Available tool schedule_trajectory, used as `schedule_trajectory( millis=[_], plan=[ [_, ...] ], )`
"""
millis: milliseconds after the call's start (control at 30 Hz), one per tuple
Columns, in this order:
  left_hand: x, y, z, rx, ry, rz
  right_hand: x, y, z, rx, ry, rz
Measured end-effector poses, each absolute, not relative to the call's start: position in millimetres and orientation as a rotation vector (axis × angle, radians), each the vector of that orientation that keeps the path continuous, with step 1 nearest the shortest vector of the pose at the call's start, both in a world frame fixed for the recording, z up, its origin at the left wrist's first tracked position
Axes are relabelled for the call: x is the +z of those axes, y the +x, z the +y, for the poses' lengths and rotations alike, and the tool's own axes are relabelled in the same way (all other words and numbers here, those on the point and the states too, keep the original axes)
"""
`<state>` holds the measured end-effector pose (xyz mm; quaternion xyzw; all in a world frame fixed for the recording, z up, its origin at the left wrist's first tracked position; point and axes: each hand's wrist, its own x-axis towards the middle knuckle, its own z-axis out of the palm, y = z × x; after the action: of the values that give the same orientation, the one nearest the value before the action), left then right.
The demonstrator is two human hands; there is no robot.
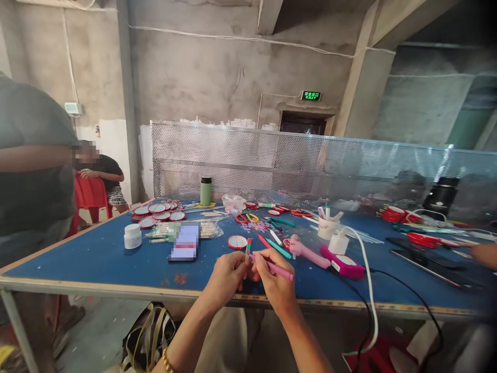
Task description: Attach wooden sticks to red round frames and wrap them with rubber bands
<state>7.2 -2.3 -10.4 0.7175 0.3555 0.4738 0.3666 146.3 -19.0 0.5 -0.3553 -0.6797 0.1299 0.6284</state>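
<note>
My left hand [226, 275] is closed on a narrow flat stick [248, 246] whose upright tip shows green and red. In my right hand [276, 285] is a pink pen [282, 271], gripped like a writing tool with its front end against or close to the stick; my fingers hide the exact contact. Just beyond my hands lies a round, red-rimmed white disc [237, 242]. Red and teal pens [279, 248] rest to its right, near a pink handheld tool [308, 252].
On the blue table [97, 259] are a phone [185, 241], a white jar [132, 236], a green bottle [205, 191], a cup of pens [328, 227] and a magenta box [344, 263]. Cables hang over the front edge. A perforated metal screen [233, 160] stands behind. Other people are nearby.
</note>
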Motion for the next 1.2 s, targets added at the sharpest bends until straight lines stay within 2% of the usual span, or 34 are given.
schedule_trajectory(
  millis=[1200],
  plan=[
    [-7.4,5.6,-5.3,1.195,1.904,0.956,1.7,144.6,-17.1,0.286,-0.874,-1.597]
  ],
)
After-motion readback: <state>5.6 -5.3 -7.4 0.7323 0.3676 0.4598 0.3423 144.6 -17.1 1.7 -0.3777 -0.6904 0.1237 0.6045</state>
